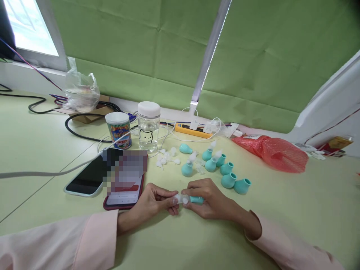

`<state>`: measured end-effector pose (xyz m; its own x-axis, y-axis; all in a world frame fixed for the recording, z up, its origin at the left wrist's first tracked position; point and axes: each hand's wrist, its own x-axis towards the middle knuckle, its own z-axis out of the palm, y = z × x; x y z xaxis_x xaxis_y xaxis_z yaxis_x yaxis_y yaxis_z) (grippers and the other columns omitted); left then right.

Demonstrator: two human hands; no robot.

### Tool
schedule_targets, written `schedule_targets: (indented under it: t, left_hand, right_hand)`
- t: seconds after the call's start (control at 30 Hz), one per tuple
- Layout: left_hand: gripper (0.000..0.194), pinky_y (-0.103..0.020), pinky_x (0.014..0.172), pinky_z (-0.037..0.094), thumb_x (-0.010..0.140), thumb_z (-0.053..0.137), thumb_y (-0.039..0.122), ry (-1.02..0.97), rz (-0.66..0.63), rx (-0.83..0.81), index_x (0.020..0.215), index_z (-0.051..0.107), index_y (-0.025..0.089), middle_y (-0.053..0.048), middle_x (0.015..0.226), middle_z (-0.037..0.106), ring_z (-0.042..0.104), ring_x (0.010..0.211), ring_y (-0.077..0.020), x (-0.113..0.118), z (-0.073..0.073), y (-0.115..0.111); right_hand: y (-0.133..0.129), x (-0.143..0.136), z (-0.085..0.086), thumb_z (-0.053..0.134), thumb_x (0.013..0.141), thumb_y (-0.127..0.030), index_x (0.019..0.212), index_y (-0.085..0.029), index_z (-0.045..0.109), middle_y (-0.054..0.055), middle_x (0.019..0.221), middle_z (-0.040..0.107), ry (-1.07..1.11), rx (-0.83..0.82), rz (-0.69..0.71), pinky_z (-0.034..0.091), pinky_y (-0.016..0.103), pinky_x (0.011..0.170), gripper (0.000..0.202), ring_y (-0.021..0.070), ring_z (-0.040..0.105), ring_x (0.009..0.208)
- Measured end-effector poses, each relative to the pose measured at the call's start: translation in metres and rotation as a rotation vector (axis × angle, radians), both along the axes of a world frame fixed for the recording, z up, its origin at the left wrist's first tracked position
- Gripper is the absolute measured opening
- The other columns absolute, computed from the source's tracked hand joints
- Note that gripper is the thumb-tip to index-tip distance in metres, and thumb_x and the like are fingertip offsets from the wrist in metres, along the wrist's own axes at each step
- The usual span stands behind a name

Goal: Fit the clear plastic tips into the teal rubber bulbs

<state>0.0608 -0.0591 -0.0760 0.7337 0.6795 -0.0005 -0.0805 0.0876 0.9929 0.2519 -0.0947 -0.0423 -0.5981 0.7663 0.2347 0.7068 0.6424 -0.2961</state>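
Note:
My left hand [157, 200] pinches a translucent nozzle [178, 198] between thumb and fingers. My right hand [209, 198] is closed around a teal rubber bulb [197, 200], seemingly of a nasal aspirator, which lies in line with the nozzle. The two parts meet between my hands, though the exact joint is hard to see. Beyond my hands stand several teal bulbs [228, 180] with open necks. A few others, like the bulb [187, 168] at the left of the group, carry clear tips. Loose translucent pieces [168, 157] lie in a small pile.
Left of my hands are two phones, a dark one [87, 176] and a lit one [125, 187]. Behind them stand a noodle cup [119, 131] and a water jar [149, 127]. A yellow power strip [191, 130] and a red plastic bag [275, 152] lie farther back.

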Motion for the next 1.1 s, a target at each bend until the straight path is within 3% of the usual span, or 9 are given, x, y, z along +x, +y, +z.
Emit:
schedule_targets:
  t: [0.33,0.6,0.73,0.8,0.93,1.03,1.1]
  left_hand:
    - [0.022,-0.023,0.055,0.048,0.072,0.064,0.029,0.018,0.038,0.0,0.072,0.072,0.008,-0.008,0.06,0.067,0.061,0.053,-0.015,0.0,0.0,0.0]
    - [0.026,-0.026,0.057,0.05,0.073,0.062,0.032,0.005,0.086,-0.057,0.083,0.07,0.009,-0.007,0.06,0.067,0.061,0.054,-0.0157,0.0,0.002,0.001]
    - [0.027,-0.027,0.061,0.049,0.075,0.06,0.032,-0.045,0.061,-0.123,0.074,0.07,0.007,-0.009,0.063,0.068,0.062,0.058,-0.0169,0.001,0.002,0.001]
    - [0.03,-0.03,0.062,0.049,0.078,0.055,0.034,-0.108,0.083,-0.206,0.08,0.068,0.007,-0.01,0.065,0.068,0.062,0.06,-0.0185,0.001,0.001,0.001]
    - [0.036,-0.031,0.058,0.047,0.081,0.049,0.034,-0.147,0.109,-0.298,0.088,0.065,0.003,-0.013,0.065,0.068,0.062,0.058,-0.0201,0.001,-0.003,0.001]
    - [0.03,-0.031,0.06,0.047,0.079,0.052,0.028,-0.119,0.097,-0.288,0.084,0.066,0.003,-0.013,0.065,0.067,0.062,0.059,-0.0203,0.001,-0.004,0.001]
    - [0.027,-0.031,0.061,0.047,0.077,0.053,0.026,-0.113,0.094,-0.277,0.081,0.067,0.004,-0.012,0.066,0.067,0.062,0.06,-0.0203,0.001,-0.003,0.001]
  right_hand:
    - [0.003,-0.006,-0.016,0.055,0.075,-0.03,0.073,-0.015,0.066,0.0,0.054,0.052,0.316,-0.195,-0.022,0.032,0.019,0.046,0.018,0.0076,0.043,0.048]
    - [0.003,-0.009,-0.013,0.05,0.079,-0.029,0.072,-0.014,0.063,0.001,0.059,0.058,0.28,-0.18,-0.081,0.035,0.019,0.049,0.021,0.0085,0.047,0.051]
    - [-0.006,-0.009,0.007,0.049,0.079,-0.028,0.071,-0.017,0.062,0.0,0.06,0.061,0.072,-0.125,-0.084,0.037,0.021,0.053,0.018,0.0097,0.051,0.054]
    - [-0.011,-0.004,0.023,0.053,0.076,-0.029,0.073,-0.019,0.063,0.001,0.066,0.064,0.027,-0.082,-0.106,0.04,0.023,0.057,0.015,0.0119,0.055,0.059]
    - [-0.016,0.021,0.057,0.059,0.07,-0.031,0.072,-0.02,0.064,0.002,0.072,0.065,0.182,-0.028,-0.228,0.045,0.026,0.062,0.013,0.0156,0.059,0.067]
    - [-0.01,0.053,0.077,0.062,0.066,-0.037,0.07,-0.02,0.063,0.003,0.067,0.064,0.345,-0.079,-0.39,0.049,0.029,0.061,0.018,0.0178,0.059,0.066]
    - [-0.004,0.077,0.085,0.064,0.063,-0.041,0.07,-0.021,0.063,0.003,0.07,0.063,0.415,-0.015,-0.527,0.05,0.03,0.06,0.021,0.0181,0.059,0.067]
